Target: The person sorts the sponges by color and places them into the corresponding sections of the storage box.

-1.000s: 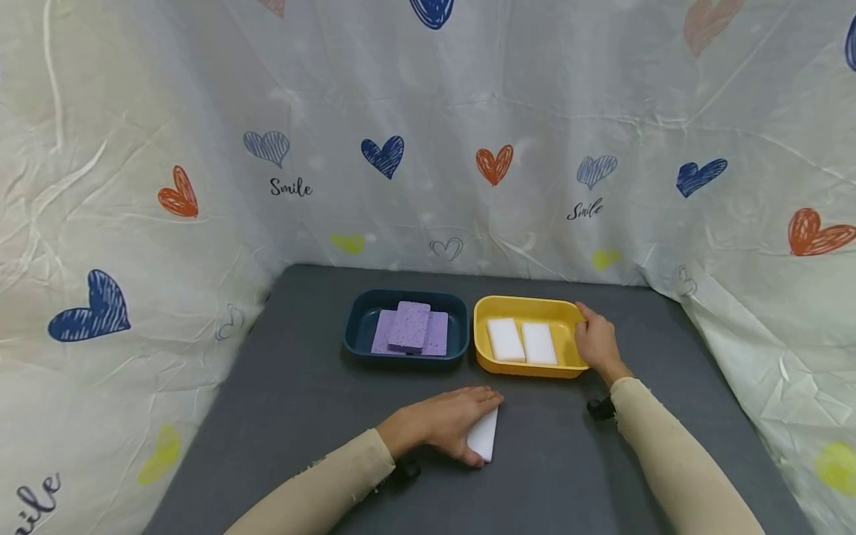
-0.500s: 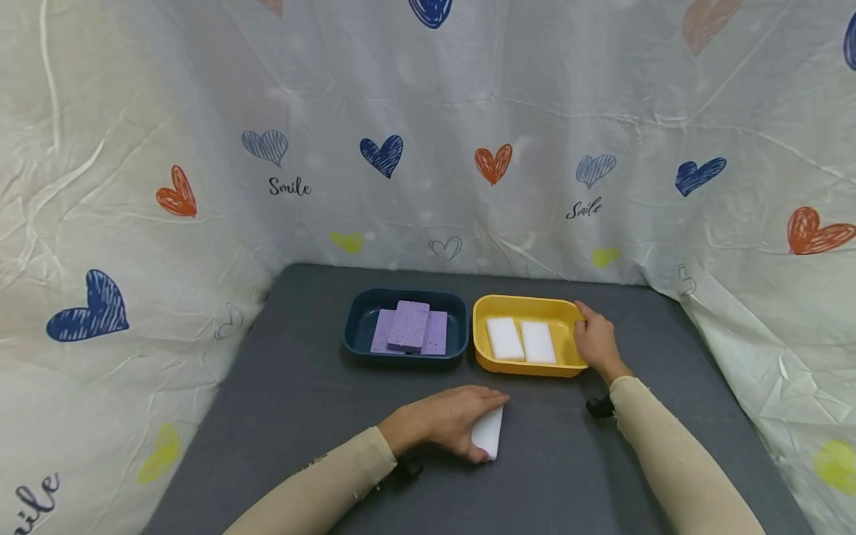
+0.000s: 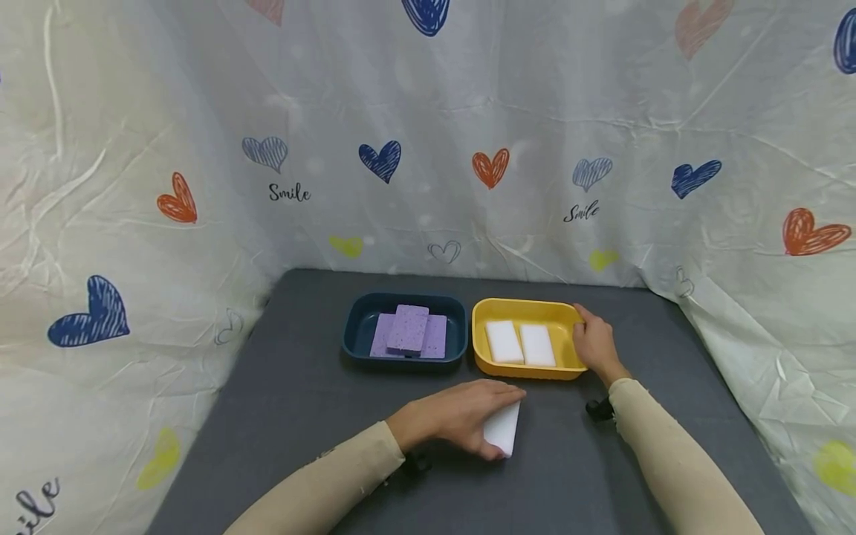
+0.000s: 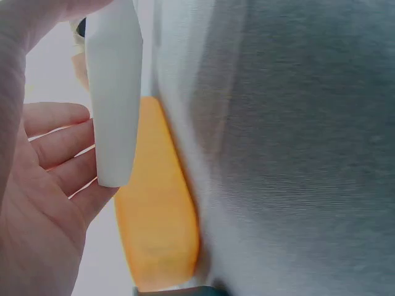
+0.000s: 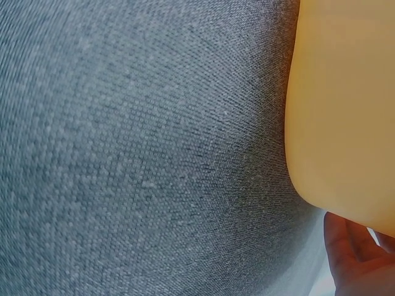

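My left hand [image 3: 464, 420] holds a white sponge block [image 3: 503, 429] between thumb and fingers, in front of the yellow tray [image 3: 528, 305]. In the left wrist view the sponge [image 4: 115, 98] appears edge-on, off the grey cloth, with the fingers [image 4: 68, 148] along one side. At the tray's right end, my right hand [image 3: 597, 343] grips the rim; part of that hand [image 5: 358, 253] shows beneath the tray [image 5: 345, 117] in the right wrist view. Two white sponges [image 3: 504, 342] lie side by side inside the yellow tray.
Left of the yellow tray stands a dark blue tray [image 3: 354, 327]. It bears purple sponges [image 3: 408, 331], one stacked on top of the others. Grey cloth [image 3: 301, 386] covers the table, and a white curtain [image 3: 428, 208] with printed hearts hangs behind and at both sides.
The left hand has moved right with the white sponge, toward the front of the yellow tray. The right hand stays on the tray's rim, and both trays keep their places.
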Demonstrator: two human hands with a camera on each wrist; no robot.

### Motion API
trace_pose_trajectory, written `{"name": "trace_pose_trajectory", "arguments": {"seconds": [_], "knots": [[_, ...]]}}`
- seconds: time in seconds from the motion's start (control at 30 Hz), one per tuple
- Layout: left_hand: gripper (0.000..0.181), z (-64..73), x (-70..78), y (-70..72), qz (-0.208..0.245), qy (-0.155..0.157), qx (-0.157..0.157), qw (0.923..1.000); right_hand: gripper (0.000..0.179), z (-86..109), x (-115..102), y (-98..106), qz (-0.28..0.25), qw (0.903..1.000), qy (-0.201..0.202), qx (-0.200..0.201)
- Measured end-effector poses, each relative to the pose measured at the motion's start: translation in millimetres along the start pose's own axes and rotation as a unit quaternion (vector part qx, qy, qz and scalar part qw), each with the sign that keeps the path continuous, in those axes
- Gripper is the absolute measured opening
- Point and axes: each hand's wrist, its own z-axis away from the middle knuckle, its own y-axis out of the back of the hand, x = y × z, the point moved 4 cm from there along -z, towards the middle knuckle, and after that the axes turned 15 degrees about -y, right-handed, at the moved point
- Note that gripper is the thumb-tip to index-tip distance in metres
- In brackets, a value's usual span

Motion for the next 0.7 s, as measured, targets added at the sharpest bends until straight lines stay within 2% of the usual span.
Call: {"name": "trace_pose_trajectory", "arguments": {"seconds": [0.17,0.3,0.7], "knots": [[0.098,-9.3,4.7,15.8,-0.026,-0.022,0.011,0.9994,0.058,0.3,1.5,-0.1,-0.002,1.0000,-0.005,-0.002],[0.099,-14.0,3.5,27.4,-0.031,-0.022,0.020,0.9991,0.058,0.3,2.4,-1.3,0.000,1.0000,-0.008,-0.004],[0.098,-27.0,-17.2,65.5,-0.047,0.043,0.066,0.9958,0.057,-0.9,1.4,0.2,-0.016,0.9999,0.001,-0.001]]}}
